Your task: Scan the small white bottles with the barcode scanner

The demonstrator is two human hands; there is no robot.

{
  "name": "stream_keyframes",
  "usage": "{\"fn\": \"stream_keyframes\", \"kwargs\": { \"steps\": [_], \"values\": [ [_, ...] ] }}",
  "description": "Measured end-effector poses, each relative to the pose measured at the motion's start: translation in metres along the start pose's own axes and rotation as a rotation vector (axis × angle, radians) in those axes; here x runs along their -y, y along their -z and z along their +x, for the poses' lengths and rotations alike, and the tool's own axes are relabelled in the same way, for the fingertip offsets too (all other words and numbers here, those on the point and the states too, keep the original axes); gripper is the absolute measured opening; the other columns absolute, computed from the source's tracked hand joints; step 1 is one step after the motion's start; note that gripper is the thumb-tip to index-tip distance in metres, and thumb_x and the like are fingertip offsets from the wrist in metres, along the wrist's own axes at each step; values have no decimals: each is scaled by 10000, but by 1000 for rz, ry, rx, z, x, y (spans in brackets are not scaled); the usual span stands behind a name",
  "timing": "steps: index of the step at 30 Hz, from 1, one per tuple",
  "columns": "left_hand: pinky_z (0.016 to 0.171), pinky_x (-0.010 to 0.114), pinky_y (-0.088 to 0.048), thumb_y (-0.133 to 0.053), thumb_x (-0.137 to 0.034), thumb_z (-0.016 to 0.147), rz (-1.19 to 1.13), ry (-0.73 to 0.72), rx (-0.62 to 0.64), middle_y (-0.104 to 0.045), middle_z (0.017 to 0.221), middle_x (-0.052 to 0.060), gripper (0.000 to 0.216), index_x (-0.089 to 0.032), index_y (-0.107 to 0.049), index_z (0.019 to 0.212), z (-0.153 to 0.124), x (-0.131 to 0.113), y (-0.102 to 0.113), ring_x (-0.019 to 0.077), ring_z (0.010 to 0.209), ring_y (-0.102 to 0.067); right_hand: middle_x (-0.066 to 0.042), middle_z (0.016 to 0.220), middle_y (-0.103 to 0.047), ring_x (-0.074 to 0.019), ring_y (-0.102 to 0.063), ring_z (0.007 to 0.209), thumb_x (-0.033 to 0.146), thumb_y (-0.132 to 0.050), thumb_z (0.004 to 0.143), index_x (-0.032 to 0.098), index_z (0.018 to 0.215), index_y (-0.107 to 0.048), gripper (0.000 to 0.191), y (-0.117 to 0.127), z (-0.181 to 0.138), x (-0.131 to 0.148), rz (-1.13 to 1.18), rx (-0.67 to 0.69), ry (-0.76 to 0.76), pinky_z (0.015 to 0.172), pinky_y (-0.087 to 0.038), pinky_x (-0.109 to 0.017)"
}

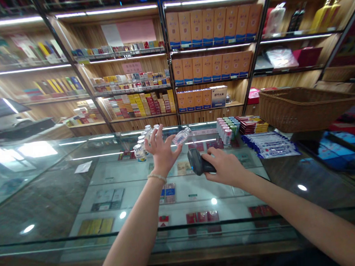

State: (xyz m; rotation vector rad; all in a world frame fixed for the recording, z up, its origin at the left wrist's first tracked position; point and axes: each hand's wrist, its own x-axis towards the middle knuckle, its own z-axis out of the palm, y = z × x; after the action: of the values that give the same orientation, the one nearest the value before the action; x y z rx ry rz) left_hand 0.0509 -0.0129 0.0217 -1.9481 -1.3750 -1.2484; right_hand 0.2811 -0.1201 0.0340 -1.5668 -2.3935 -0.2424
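Note:
My left hand (161, 149) is raised over the glass counter (47, 190), palm up, pinching a small clear bottle (181, 137) that lies tilted at its fingertips. My right hand (225, 166) is closed around a dark handheld barcode scanner (197, 162), whose head sits just below and right of the bottle. Several more small clear bottles (140, 149) stand on the counter behind the left hand.
A woven basket (300, 108) stands at the right on the counter. Small tubes (227, 130), red packs (252, 123) and blue-white packets (271, 144) lie near it. A paper slip (83, 167) lies to the left. Shelves of boxed goods (212, 25) fill the back wall.

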Motion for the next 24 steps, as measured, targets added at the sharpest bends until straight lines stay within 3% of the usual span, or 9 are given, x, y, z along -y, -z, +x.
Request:
{"fn": "stream_keyframes", "kwargs": {
  "steps": [19,24],
  "values": [
    [1240,646,-68,-769,-441,795,-6,13,16,-434,1624,92,289,-289,-744,1040,0,-2,1,377,1511,-340,-130,1282,-562,-296,-579,1151,411,-618,878,230,1237,-627,402,-13,-3,1,72,59,-2,695,-499,-318],
    [1245,652,-46,-752,-447,811,-36,27,37,-409,1640,79,288,-286,-736,1048,0,-3,3,387,1519,-325,-149,1319,-561,-320,-559,1183,398,-621,877,217,1257,-624,421,-18,-3,-2,81,41,16,781,-541,-378]
  ]
}}
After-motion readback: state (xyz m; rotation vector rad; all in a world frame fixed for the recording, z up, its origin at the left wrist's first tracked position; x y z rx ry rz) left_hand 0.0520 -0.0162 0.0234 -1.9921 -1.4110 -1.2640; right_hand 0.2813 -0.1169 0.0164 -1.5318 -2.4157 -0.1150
